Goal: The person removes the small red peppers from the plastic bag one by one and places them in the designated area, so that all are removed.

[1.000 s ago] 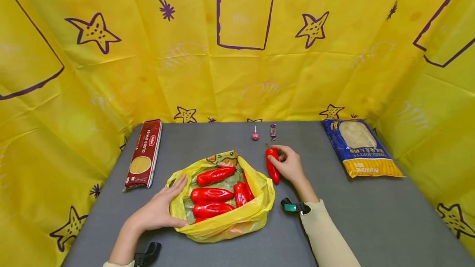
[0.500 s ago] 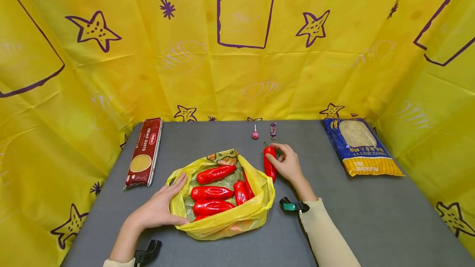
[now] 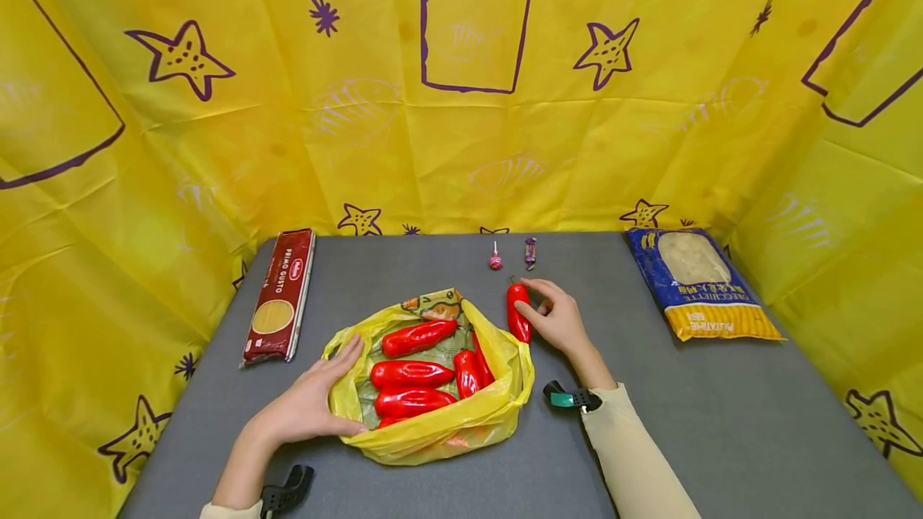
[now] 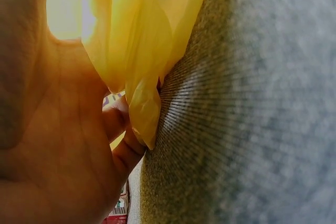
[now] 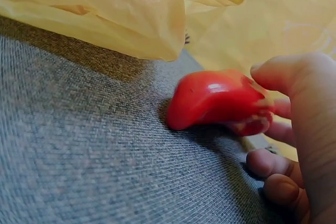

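Glossy red pepper (image 3: 517, 313), long and tapered, gripped by right hand (image 3: 558, 320).

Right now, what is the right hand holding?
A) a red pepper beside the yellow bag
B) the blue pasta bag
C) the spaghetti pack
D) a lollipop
A: the right hand grips a red pepper on the table just right of the yellow bag; the other items lie untouched.
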Action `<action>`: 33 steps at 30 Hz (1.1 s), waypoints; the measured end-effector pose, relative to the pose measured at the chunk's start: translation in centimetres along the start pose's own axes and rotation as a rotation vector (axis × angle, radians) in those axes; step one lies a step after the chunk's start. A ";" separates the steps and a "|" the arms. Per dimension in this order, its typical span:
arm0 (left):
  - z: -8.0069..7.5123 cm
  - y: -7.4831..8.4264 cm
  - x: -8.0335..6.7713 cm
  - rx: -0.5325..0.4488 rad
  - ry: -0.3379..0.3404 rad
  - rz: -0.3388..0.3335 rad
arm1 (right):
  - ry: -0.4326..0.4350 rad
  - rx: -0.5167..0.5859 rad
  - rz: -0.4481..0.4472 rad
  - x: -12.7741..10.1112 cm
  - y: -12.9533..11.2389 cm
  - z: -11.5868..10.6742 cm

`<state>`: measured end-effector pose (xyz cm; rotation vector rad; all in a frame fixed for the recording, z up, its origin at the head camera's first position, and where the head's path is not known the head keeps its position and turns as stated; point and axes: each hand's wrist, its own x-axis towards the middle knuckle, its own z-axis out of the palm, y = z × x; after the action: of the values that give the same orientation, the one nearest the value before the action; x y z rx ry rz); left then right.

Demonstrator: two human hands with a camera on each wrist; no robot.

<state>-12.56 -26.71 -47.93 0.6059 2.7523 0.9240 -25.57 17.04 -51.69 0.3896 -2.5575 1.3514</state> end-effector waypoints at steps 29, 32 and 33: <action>0.0 -0.1 0.1 -0.012 -0.011 0.007 | 0.022 0.100 -0.132 1.0 -4.9 -3.4; -0.1 -0.1 0.1 -0.009 -0.007 0.002 | -0.002 0.120 -0.170 1.9 -6.7 -3.7; -0.1 -0.1 0.1 -0.009 -0.007 -0.001 | -0.014 0.125 -0.184 2.3 -7.2 -3.7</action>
<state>-12.69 -26.83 -47.91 0.6055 2.7408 0.9316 -25.05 15.93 -43.39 0.6412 -2.3865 1.4478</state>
